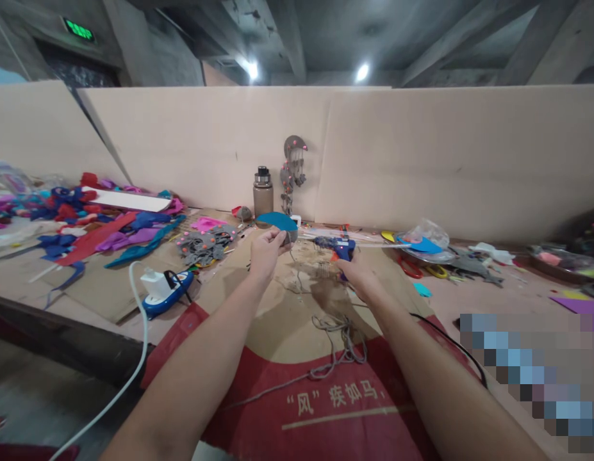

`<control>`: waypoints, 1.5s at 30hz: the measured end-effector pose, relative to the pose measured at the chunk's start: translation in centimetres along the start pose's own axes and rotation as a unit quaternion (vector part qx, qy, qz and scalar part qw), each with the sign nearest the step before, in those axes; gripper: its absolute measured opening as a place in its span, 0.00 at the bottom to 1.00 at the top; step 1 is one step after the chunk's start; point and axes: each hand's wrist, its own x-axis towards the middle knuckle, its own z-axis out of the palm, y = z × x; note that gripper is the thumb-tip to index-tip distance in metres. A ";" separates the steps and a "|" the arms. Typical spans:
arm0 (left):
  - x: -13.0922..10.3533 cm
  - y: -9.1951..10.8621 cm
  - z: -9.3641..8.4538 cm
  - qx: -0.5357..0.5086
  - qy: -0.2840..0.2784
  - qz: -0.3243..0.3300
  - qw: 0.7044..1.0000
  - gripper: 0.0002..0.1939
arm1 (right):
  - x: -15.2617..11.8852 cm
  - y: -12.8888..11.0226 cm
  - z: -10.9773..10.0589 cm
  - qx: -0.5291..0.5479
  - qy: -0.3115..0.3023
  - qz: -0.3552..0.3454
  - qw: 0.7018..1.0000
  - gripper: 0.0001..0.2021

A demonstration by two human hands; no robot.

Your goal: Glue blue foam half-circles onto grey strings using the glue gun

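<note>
Between the thumb and fingers of my left hand is a piece of blue felt with a grey edge, raised over the work area. A grey cord hangs below it. My right hand is wrapped round the handle of a blue hot glue gun, its nozzle pointing left toward the felt. A clear glue stick sticks out of the gun's back. Nozzle and felt look close, but I cannot tell whether they touch. Beneath both hands lies a brown and red cardboard sheet carrying a loose tangle of grey cord.
A blue power strip with a white plug and cable sits at left. Felt scraps and a grey pile with pink dots lie behind it. A bottle stands at the back. Scissors and a plastic bag are at right.
</note>
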 end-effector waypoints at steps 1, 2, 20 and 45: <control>0.0 0.0 -0.1 0.002 0.008 0.001 1.000 0.08 | -0.5 -0.8 0.4 0.045 0.000 0.016 0.999 0.09; 0.0 -0.1 -0.1 0.002 0.017 0.000 1.000 0.08 | -1.1 -1.7 0.7 0.077 -0.004 0.026 0.997 0.11; -0.5 0.2 0.4 0.015 0.043 0.002 0.999 0.06 | -3.5 -3.4 2.9 0.036 -0.092 -0.114 0.989 0.10; -0.7 0.5 0.7 0.000 0.031 0.007 0.999 0.06 | -3.5 -3.8 2.6 0.036 -0.065 -0.083 0.994 0.09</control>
